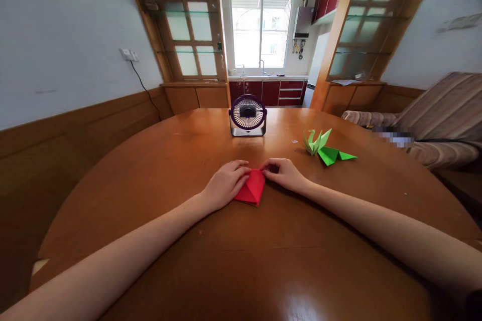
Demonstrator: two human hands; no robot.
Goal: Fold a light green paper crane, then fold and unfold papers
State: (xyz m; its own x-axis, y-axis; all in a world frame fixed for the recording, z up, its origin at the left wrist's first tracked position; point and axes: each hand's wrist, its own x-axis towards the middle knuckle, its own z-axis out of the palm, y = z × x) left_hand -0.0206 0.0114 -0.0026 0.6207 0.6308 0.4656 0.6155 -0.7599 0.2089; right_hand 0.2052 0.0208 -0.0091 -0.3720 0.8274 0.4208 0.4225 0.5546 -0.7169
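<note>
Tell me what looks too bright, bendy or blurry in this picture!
Head view: the window is glaring white, and the table has a pale shine at the bottom; head view: the cabinets look tilted; head view: blocky squares cover a spot on the chair, but the red paper looks fairly clear.

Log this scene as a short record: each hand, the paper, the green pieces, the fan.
Left hand: over the left side of the red paper
Right hand: at its upper right corner
Red paper: folded, on the brown table
Green pieces: light green bird, darker folded piece close by
Fan: upright, beyond the paper
</note>
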